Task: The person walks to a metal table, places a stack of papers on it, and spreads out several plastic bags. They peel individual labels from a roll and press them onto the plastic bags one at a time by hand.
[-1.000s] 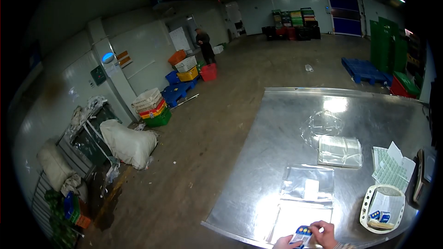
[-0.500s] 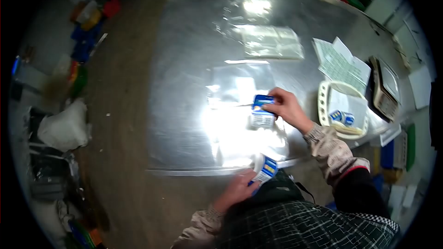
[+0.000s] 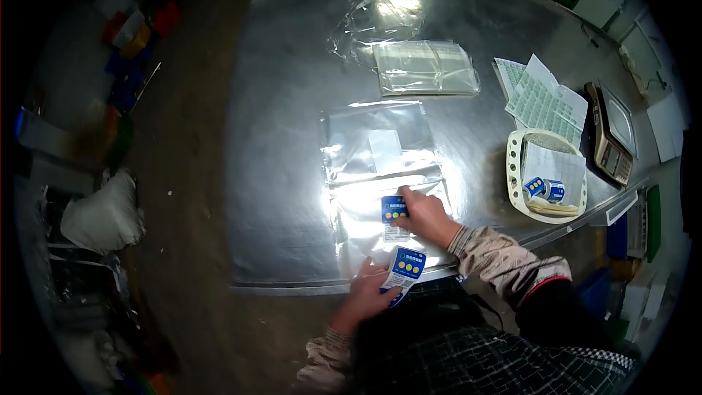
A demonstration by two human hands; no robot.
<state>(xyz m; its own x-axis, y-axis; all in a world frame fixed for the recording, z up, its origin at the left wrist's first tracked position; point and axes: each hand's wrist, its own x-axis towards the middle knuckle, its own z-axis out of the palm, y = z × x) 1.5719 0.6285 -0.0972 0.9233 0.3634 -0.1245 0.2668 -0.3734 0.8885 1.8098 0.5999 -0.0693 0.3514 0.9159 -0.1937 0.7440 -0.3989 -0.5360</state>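
My right hand (image 3: pixel 428 218) pinches a blue and white label (image 3: pixel 395 213) by its right edge. The label overlaps a clear plastic bag (image 3: pixel 347 208) that lies flat on the metal table (image 3: pixel 278 161). Close by, at the near table edge, my left hand (image 3: pixel 364 294) grips a strip of labels (image 3: pixel 406 266) of the same print, with yellow dots on blue. This strip curls back under itself towards my fingers. Bright glare covers part of the bag, and a pale rectangular patch shows in its upper half.
A stack of clear bags (image 3: pixel 428 69) lies farther back, beside crumpled clear film (image 3: pixel 373 18). To the right stands a white plastic basket (image 3: pixel 516 183) holding paper and more labels (image 3: pixel 554 191). Printed sheets (image 3: pixel 545 99) and a scale (image 3: pixel 610 139) are behind it.
My right hand has brought its label down and nearer to me, over the bag. The strip in my left hand has turned, so its printed face shows more fully.
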